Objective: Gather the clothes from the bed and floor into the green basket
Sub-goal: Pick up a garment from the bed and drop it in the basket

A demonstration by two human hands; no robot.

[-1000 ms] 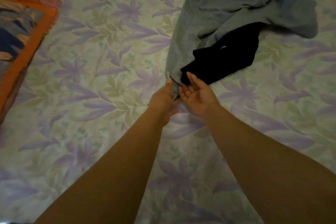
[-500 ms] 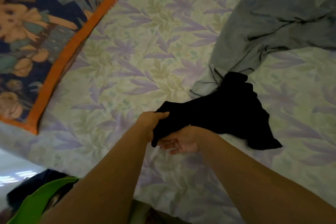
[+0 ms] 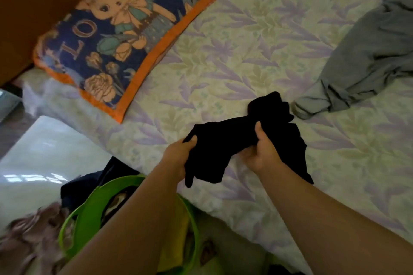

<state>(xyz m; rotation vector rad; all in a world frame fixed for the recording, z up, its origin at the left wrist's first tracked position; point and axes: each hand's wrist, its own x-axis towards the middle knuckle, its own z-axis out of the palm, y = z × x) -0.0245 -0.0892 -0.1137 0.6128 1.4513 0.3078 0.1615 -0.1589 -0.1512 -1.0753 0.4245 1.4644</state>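
The green basket [image 3: 89, 214], half hidden by the forearms, sits below the bed [image 3: 245, 35] edge. Above that edge, the left hand [image 3: 178, 158] and right hand [image 3: 261, 154] grip a black garment [image 3: 223, 140]; right of it lies a grey garment [image 3: 368, 58], cut off.

The left forearm [image 3: 125, 225] covers much of the green basket [image 3: 89, 214], so its contents are mostly hidden. The grey garment [image 3: 368, 56] runs off the right edge. A blurred pinkish cloth [image 3: 29, 236] is cut by the lower left corner.
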